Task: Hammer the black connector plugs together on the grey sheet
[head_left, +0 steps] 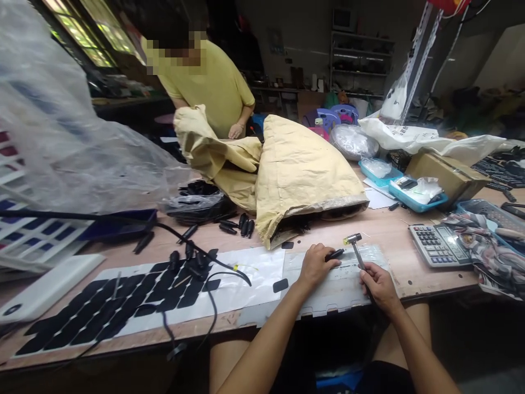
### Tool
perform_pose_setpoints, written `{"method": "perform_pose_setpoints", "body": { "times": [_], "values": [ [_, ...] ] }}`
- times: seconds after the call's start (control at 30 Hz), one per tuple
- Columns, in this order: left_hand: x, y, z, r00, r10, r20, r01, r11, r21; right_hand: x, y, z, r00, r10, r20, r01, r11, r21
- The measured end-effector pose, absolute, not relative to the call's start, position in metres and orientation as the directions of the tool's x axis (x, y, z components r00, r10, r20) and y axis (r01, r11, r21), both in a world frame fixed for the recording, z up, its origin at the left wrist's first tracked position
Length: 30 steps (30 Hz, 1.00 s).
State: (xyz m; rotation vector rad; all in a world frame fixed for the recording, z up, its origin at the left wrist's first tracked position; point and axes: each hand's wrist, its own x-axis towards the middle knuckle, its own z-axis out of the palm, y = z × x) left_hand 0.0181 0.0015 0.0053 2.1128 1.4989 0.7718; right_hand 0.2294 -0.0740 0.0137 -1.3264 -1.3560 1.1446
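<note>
My left hand [315, 267] is closed around a small black cylindrical part [335, 254], whose end sticks out to the right past my fingers. It rests low over a greyish-white sheet [328, 293] at the table's front edge. In my right hand [378, 284] is a small hammer [357, 253], gripped by its handle. The hammer's head, yellowish at one end and dark at the other, is raised just to the right of the black part and apart from it. My left fingers hide most of the part.
A yellow sack [307, 169] lies open ahead, dark pieces inside. Black stickers [123, 298] on a white sheet and loose black parts [246, 225] lie left. A calculator [438, 245], blue trays [416, 200] and a cardboard box [447, 172] sit right. Another person [217, 82] stands behind the sack.
</note>
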Motion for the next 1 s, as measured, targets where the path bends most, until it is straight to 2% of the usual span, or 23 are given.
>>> {"method": "perform_pose_setpoints", "body": {
  "times": [0.13, 0.23, 0.37, 0.57, 0.77, 0.87, 0.93, 1.0],
  "values": [
    [0.012, 0.01, 0.001, 0.24, 0.958, 0.156, 0.61, -0.274, 0.744, 0.226, -0.076, 0.016, -0.047, 0.999, -0.007, 0.269, 0.006, -0.963],
    [0.01, 0.009, 0.003, 0.235, 0.96, 0.151, 0.588, -0.264, 0.764, 0.221, -0.078, 0.025, -0.046, 0.999, 0.017, 0.372, 0.033, -0.928],
    [0.012, 0.008, 0.005, 0.22, 0.966, 0.134, 0.576, -0.24, 0.781, 0.218, -0.081, 0.038, -0.054, 0.992, 0.119, 0.501, 0.129, -0.856],
    [0.012, 0.011, 0.003, 0.205, 0.971, 0.125, 0.558, -0.22, 0.8, 0.22, -0.085, 0.038, -0.039, 0.984, 0.174, 0.609, 0.162, -0.776],
    [0.013, 0.012, 0.001, 0.196, 0.972, 0.13, 0.549, -0.218, 0.807, 0.214, -0.087, 0.038, -0.02, 0.985, 0.171, 0.524, 0.156, -0.837],
    [0.012, 0.012, 0.001, 0.195, 0.973, 0.124, 0.552, -0.213, 0.806, 0.209, -0.085, 0.04, -0.068, 0.98, 0.185, 0.537, 0.192, -0.821],
    [0.012, 0.011, 0.0, 0.195, 0.974, 0.117, 0.559, -0.208, 0.803, 0.208, -0.082, 0.037, -0.083, 0.986, 0.147, 0.522, 0.169, -0.836],
    [0.012, 0.011, 0.001, 0.197, 0.974, 0.115, 0.556, -0.208, 0.805, 0.209, -0.079, 0.031, -0.056, 0.996, 0.063, 0.438, 0.081, -0.895]
  ]
}}
